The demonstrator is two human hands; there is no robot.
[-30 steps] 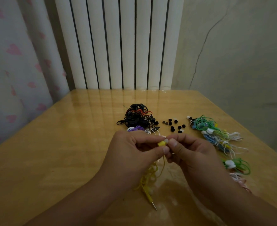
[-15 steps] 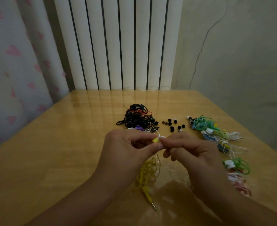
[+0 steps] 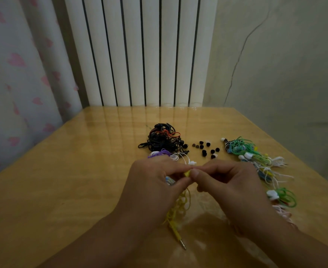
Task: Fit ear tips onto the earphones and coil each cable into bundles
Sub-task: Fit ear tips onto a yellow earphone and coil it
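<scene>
A curtain (image 3: 14,78) with pink hearts is hanging at the far left, beside the bench (image 3: 62,171). Moving right, a black tangle of earphones (image 3: 162,141) is lying behind the hands. The left hand (image 3: 155,182) is curling its fingers and thumb round the yellow earbud (image 3: 187,173), while the yellow cable (image 3: 178,207) is trailing down under the palm toward the person, its plug (image 3: 180,241) pointing at the near edge. The right hand (image 3: 229,182) is meeting it thumb to thumb, pinching at the earbud's tip; whether an ear tip is between those fingers cannot be told. The earbud is lying just left of the right thumb, so the fitting push looks to run leftward along its short axis. Loose ear tips (image 3: 205,149) are sitting beyond the right hand, nearer it than the left. Coloured bundles (image 3: 256,157) are lining the right side.
</scene>
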